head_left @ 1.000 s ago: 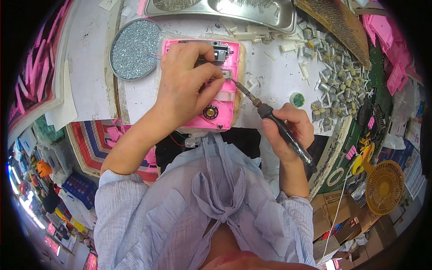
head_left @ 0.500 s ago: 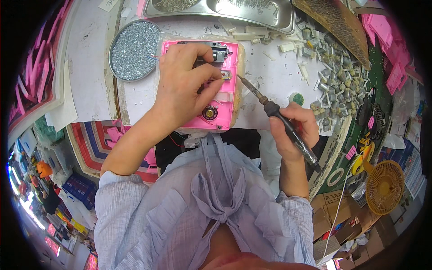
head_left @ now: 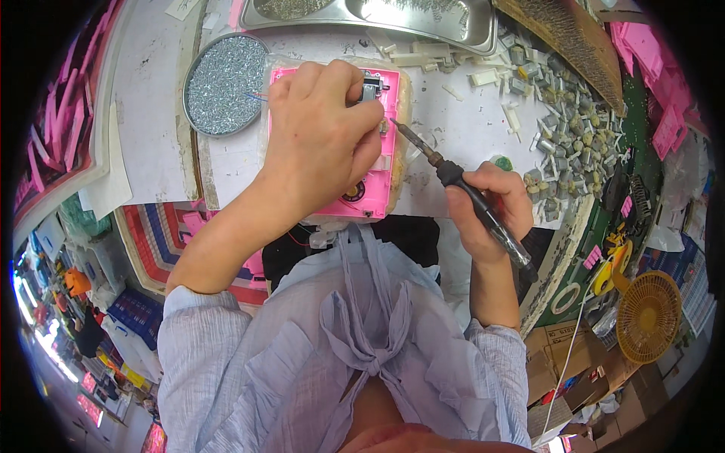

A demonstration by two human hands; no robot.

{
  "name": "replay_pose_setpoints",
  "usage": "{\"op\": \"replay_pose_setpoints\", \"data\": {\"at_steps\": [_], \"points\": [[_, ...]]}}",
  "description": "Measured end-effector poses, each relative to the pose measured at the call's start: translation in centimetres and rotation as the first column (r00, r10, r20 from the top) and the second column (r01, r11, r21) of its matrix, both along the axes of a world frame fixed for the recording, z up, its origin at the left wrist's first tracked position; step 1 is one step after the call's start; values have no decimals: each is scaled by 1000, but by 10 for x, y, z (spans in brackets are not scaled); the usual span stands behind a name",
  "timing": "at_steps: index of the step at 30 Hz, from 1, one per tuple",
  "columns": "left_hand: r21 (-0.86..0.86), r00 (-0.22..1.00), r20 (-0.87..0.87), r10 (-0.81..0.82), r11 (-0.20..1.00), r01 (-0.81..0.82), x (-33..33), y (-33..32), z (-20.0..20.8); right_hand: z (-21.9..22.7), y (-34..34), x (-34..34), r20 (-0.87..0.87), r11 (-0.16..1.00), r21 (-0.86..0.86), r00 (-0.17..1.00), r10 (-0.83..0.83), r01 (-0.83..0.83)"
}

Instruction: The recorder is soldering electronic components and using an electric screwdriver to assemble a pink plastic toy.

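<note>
A pink plastic casing lies in front of me on a pale pad. My left hand covers much of it, the fingers curled and pinched together near the casing's right side. Whatever sits between those fingertips is hidden. My right hand grips a soldering iron by its dark handle, and the tip reaches the casing's right edge, close to my left fingers. Inside the casing are a dark grey mechanism at the far end and a round black part at the near end. Thin wires stick out left of my left hand.
A round tin of small metal pieces stands to the left. Beyond the casing is a metal tray. Many small motors and white plastic parts lie heaped at right. A green lump sits past my right hand.
My left hand has rolled over and shifted slightly right and away from me, hiding the small part seen earlier. The soldering iron has moved a little left, its tip nearer the left fingers.
</note>
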State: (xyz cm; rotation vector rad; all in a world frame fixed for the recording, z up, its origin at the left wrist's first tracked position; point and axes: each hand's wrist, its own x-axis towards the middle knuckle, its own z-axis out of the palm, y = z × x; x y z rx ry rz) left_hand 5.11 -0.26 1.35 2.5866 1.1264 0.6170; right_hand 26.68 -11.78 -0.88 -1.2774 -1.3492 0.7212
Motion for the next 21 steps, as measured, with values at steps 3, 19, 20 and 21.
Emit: {"op": "replay_pose_setpoints", "data": {"at_steps": [3, 19, 20, 21], "points": [[-10, 998, -64, -3, 1000, 2, 1, 1, 4, -1, 2, -1, -27, 1000, 5, 1000, 9, -9], [-28, 999, -37, -24, 999, 23, -2, 3, 4, 0, 3, 1, 23, 1000, 14, 1000, -5, 5], [-27, 999, -31, -23, 999, 22, -2, 3, 4, -1, 3, 1, 20, 1000, 12, 1000, -7, 7], [-27, 999, -25, -23, 999, 22, -2, 3, 4, -1, 2, 0, 18, 1000, 9, 1000, -9, 9]]}}
